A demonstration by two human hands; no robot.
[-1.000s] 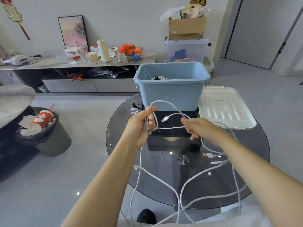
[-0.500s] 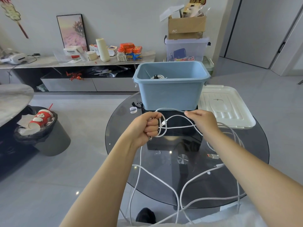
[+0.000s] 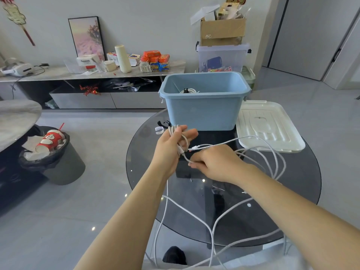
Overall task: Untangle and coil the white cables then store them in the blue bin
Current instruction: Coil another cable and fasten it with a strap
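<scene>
Grey floor tiles fill the left of my view, where a dark waste bin (image 3: 52,158) holds a red paper cup (image 3: 49,140) and crumpled paper. Behind it, along the wall, I see a low sideboard (image 3: 93,73) crowded with boxes, a cream cylinder and orange packets. At centre stands a round dark glass table (image 3: 292,201). Over its near-left edge my left hand (image 3: 172,147) grips a small bundle of white cables (image 3: 214,225), fingers curled round the loops, which partly hide the palm. Just right of it, my right hand (image 3: 216,164) pinches one strand between thumb and fingers. Loose cable trails from both hands across the glass and off its near edge. Beyond the hands, the blue bin (image 3: 202,112) sits on the table with one coil already inside. A white lid (image 3: 268,125) lies flat beside the bin on the right.
</scene>
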